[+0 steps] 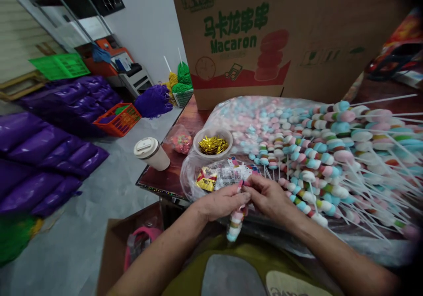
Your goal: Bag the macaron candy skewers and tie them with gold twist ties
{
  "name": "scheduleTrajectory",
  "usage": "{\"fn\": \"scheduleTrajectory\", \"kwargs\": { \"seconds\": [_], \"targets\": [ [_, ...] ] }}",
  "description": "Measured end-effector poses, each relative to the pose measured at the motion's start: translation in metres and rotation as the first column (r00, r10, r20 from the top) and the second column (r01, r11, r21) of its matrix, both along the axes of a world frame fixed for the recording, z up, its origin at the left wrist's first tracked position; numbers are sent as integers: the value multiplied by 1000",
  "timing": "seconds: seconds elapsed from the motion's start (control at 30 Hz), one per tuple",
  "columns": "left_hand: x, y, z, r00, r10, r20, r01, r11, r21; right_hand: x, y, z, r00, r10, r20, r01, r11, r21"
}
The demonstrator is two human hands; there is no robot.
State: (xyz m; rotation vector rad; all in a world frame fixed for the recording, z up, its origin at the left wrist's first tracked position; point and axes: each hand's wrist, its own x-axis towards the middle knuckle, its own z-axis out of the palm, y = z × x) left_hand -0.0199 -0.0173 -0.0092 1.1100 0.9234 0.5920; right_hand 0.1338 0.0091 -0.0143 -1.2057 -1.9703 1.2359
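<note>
My left hand point(222, 201) and my right hand point(268, 194) meet at the table's near edge, fingers pinched together on the top of a wrapped marshmallow skewer point(235, 225) that hangs down between them. Its pastel pieces show in a clear sleeve. Just beyond my hands lies a packet of printed clear bags point(220, 176). A white bowl of gold twist ties point(213, 144) stands behind that. To the right spreads a big pile of pastel marshmallow skewers point(343, 164) with white sticks pointing right.
A large clear bag of loose marshmallows point(251, 122) lies before a brown "Macaron" carton point(264, 40). A lidded paper cup point(152, 153) stands at the table's left corner. Purple sacks point(42, 155), an orange basket point(119, 119) and an open box point(132, 243) are on the floor.
</note>
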Motion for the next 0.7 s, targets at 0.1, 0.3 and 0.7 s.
{"fn": "scheduleTrajectory", "kwargs": {
  "seconds": [0.1,0.3,0.7],
  "targets": [
    [-4,6,0,999,16,-42,-16,1000,-17,3,12,16,923,52,381,-217,889,404],
    [-17,14,16,998,-17,-67,7,988,-153,4,30,49,830,-2,557,-540,245,805],
    [-54,-16,12,722,248,-646,285,744,604,-32,-6,12,761,486,430,-571,816,90]
  ]
}}
